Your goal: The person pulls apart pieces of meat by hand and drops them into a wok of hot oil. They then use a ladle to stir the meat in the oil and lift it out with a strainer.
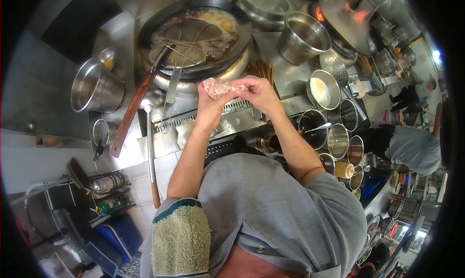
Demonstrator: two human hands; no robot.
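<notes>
Pale pink, lumpy raw meat [218, 88] lies in my left hand [211, 106], whose fingers curl up around it from below. My right hand [263, 95] pinches the meat's right end between thumb and fingertips. Both hands are just in front of a large black wok [145, 38] of bubbling dark liquid. Across the wok rests a wire skimmer [186, 32] with a lattice of ribs. A long wooden handle [133, 106] and a flat metal handle [172, 89] slope from the wok toward me. Left of my hands is a long-handled ladle [151, 101].
Steel pots [97, 91] stand at the left, and a tall pot [304, 40] is behind right. Flames rise at another wok [348, 16]. A bowl with white contents [322, 90] and several seasoning containers [337, 141] line the right. Another person [414, 147] stands farther right.
</notes>
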